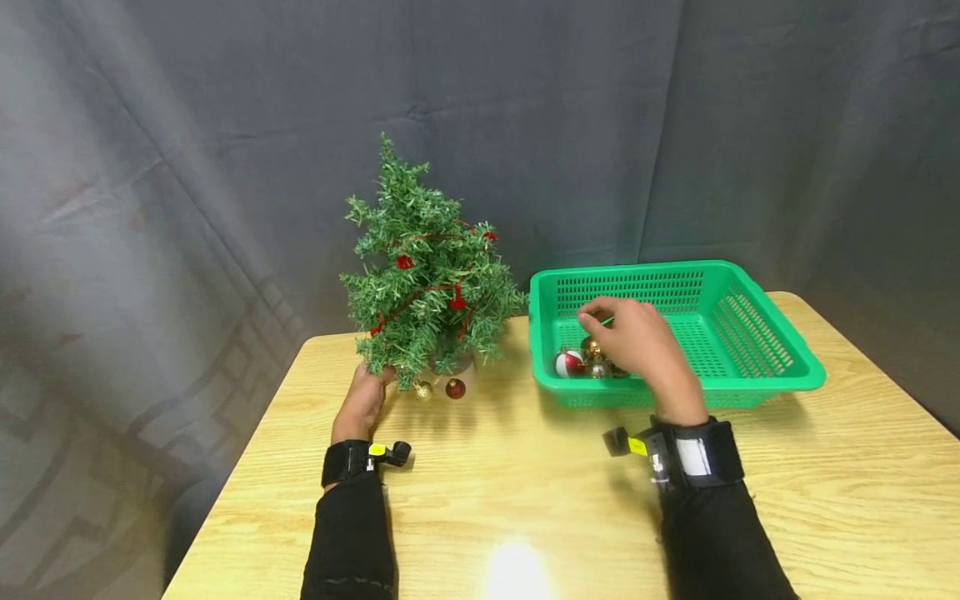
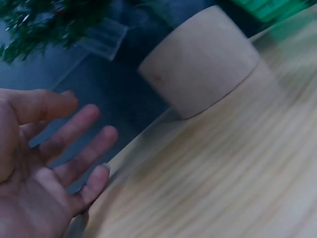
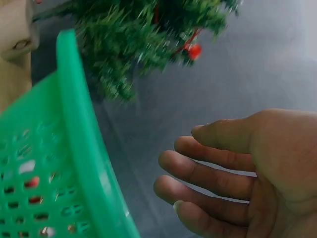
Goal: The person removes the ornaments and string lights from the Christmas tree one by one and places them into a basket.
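Observation:
A small artificial Christmas tree (image 1: 431, 283) with red garland stands on a round wooden base (image 2: 200, 64). A gold bauble (image 1: 423, 390) and a dark red bauble (image 1: 455, 388) show at its lower branches. My left hand (image 1: 362, 402) is beside the base, partly under the branches; the left wrist view shows its fingers spread, holding nothing. Over the green basket (image 1: 802, 367) is my right hand (image 1: 636, 337), its fingers loosely bent and empty in the right wrist view. Below it in the basket lie a red-and-white bauble (image 1: 569, 363) and several gold and silver ones, partly hidden by the hand.
The wooden table (image 1: 480, 492) carries the tree at left and the basket at back right. A grey curtain (image 1: 540, 125) hangs close behind both. Each wrist wears a black strap with a small camera.

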